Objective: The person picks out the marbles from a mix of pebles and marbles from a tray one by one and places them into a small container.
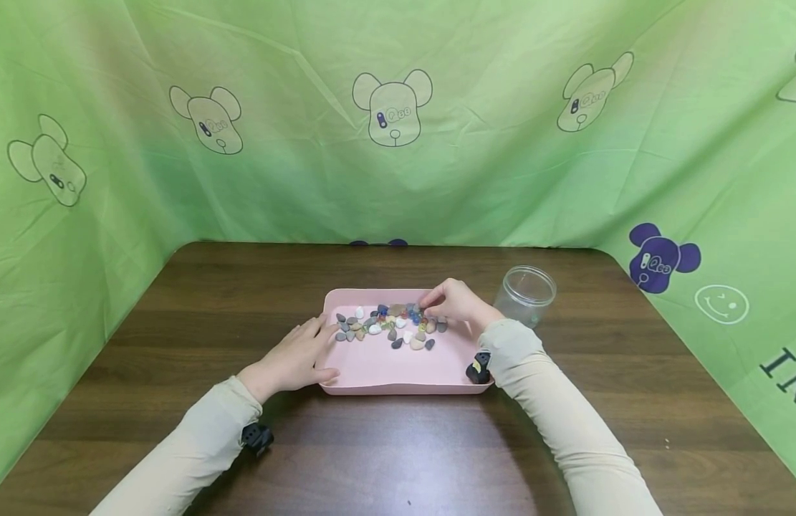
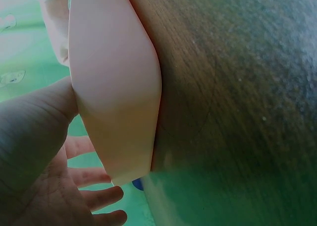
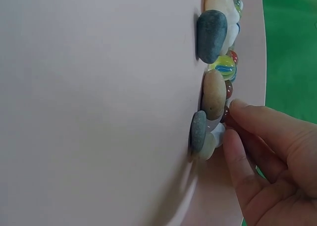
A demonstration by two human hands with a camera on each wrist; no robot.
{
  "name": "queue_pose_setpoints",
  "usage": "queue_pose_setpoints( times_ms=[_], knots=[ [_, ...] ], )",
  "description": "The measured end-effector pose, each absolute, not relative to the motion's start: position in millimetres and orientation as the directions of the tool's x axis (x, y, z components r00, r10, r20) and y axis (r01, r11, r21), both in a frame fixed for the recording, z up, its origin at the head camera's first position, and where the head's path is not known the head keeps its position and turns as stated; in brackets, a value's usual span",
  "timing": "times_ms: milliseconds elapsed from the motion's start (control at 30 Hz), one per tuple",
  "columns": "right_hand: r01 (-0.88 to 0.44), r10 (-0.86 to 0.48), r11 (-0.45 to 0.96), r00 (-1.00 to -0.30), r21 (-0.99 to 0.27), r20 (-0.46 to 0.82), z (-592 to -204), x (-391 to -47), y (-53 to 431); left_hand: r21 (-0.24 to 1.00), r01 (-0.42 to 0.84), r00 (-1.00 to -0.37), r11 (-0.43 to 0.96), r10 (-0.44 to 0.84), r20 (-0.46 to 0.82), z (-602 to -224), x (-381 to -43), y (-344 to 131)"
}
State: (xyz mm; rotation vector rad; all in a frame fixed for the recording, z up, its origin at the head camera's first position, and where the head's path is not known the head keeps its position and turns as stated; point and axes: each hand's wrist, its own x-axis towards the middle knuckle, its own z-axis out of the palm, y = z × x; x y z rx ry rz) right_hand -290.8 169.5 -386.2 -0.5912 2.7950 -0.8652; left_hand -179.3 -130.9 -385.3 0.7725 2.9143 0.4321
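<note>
Mixed pebbles (image 1: 375, 329) and glass marbles (image 1: 415, 315) lie in a pink tray (image 1: 398, 369), gathered towards its far side. My right hand (image 1: 458, 301) reaches in at the far right of the pile. In the right wrist view, its thumb and fingertips are bent close around a dark red marble (image 3: 226, 113), beside a tan pebble (image 3: 214, 94); I cannot tell whether they grip it. My left hand (image 1: 297, 358) rests at the tray's left edge with fingers extended and spread. The left wrist view shows those fingers (image 2: 101, 198) beside the tray wall (image 2: 116, 77).
A clear, lidless jar (image 1: 526, 295) stands behind my right forearm, to the right of the tray. The brown wooden table (image 1: 243, 287) is bordered by a green printed cloth (image 1: 294, 179) at the back and sides. Black cameras (image 1: 257, 438) sit on both wrists.
</note>
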Motion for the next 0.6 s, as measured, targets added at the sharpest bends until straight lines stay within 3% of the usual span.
queue_pose_setpoints(
  times_ms=[600],
  knots=[
    [-0.394,-0.455,0.756,-0.890,-0.522,0.012,-389.7,-291.3,169.4,0.300,0.469,-0.867,0.830,0.498,-0.021,-384.6,-178.1,-130.4]
  ],
)
